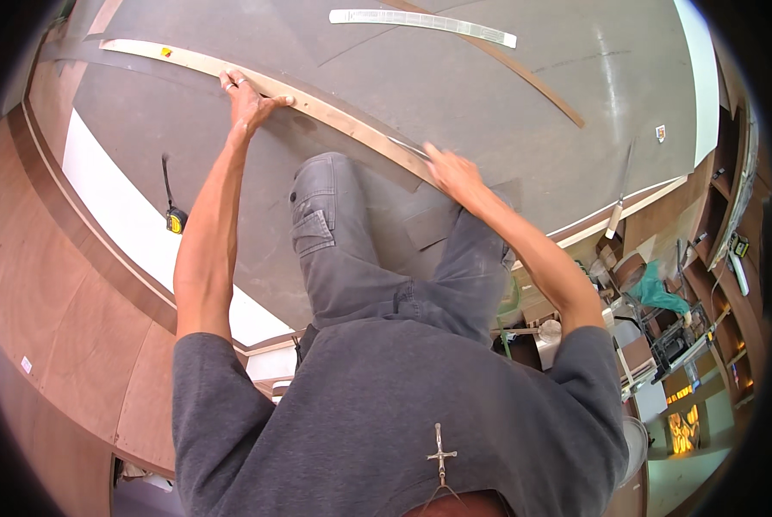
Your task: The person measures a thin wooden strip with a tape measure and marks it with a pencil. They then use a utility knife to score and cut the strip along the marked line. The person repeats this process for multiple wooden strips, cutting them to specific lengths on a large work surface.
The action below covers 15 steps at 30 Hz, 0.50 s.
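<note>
A long pale wooden strip point(343, 119) lies diagonally across a large dark grey sheet point(524, 103). My left hand point(250, 105) presses down on the strip, its fingers and thumb spread apart, a ring on one finger. Near the strip's right end, my right hand point(457, 175) is closed, blurred by motion. From it a thin pale metal blade point(409, 147) points left along the strip's far edge; its handle is hidden in the fist. A small yellow-orange object point(166, 52) sits on the strip's far left part.
A tape measure point(176, 221) lies left of my left forearm. Farther off are a white printed strip point(425, 24) and a narrow brown strip point(532, 82). A long-bladed tool with a wooden handle point(614, 220) rests at the sheet's right edge. Cluttered tools and a green cloth point(657, 289) stand beyond.
</note>
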Each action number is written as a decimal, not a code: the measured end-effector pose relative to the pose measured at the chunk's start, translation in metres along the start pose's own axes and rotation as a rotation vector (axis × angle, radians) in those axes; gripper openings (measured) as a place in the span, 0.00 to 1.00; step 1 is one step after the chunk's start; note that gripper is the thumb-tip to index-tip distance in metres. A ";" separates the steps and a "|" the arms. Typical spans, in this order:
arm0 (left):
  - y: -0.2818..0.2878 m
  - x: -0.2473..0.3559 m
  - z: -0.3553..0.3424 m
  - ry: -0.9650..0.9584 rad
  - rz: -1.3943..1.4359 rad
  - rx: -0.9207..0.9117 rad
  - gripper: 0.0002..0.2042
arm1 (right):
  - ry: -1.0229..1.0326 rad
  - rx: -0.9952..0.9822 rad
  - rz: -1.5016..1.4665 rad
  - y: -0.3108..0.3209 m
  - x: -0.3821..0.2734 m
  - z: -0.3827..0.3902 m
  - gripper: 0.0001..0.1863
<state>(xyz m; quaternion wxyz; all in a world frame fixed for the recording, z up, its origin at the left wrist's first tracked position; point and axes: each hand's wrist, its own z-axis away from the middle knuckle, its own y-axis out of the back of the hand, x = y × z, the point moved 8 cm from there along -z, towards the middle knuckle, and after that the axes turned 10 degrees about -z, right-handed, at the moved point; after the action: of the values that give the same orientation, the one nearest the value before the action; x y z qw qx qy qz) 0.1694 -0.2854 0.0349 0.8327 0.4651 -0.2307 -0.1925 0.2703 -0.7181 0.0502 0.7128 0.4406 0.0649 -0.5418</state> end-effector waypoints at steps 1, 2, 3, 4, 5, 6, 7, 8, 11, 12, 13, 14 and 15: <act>-0.001 0.000 0.000 -0.004 0.005 0.003 0.77 | -0.041 -0.058 0.035 0.003 0.023 0.025 0.16; -0.001 0.001 0.001 0.002 0.008 -0.005 0.77 | -0.082 -0.115 0.069 0.008 0.044 0.043 0.16; 0.000 0.002 0.001 0.005 0.008 -0.011 0.77 | -0.102 -0.079 0.078 0.021 0.059 0.052 0.16; 0.001 0.000 0.002 0.010 0.004 -0.018 0.77 | -0.120 -0.045 0.083 0.031 0.069 0.060 0.16; 0.002 0.001 0.000 0.019 0.009 -0.022 0.76 | -0.133 0.069 0.044 0.050 0.080 0.060 0.16; 0.002 0.000 0.001 0.030 0.011 -0.029 0.76 | -0.146 0.178 0.002 0.069 0.088 0.054 0.17; 0.003 0.003 0.001 0.033 0.020 -0.039 0.76 | -0.167 0.293 -0.035 0.084 0.096 0.053 0.17; 0.002 0.001 0.005 0.069 -0.018 -0.066 0.76 | -0.192 0.326 0.063 0.084 0.097 0.050 0.18; 0.009 0.004 0.004 0.131 -0.071 -0.093 0.75 | -0.187 0.513 0.257 0.104 0.080 0.041 0.21; 0.008 0.002 0.003 0.129 -0.065 -0.086 0.75 | -0.136 0.619 0.238 0.104 0.052 0.035 0.22; 0.007 -0.002 0.004 0.128 -0.059 -0.084 0.75 | -0.085 0.719 0.220 0.100 0.021 0.029 0.24; 0.007 -0.003 0.007 0.124 -0.050 -0.085 0.75 | -0.027 0.645 0.107 0.080 -0.004 0.016 0.27; 0.008 0.000 0.010 0.118 -0.038 -0.087 0.75 | 0.028 0.570 -0.002 0.056 -0.029 0.003 0.29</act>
<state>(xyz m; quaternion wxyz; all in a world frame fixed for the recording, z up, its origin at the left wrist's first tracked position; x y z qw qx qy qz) 0.1647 -0.2885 0.0468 0.8604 0.4434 -0.1639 -0.1902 0.3046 -0.6978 0.0997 0.5588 0.6303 -0.0798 -0.5329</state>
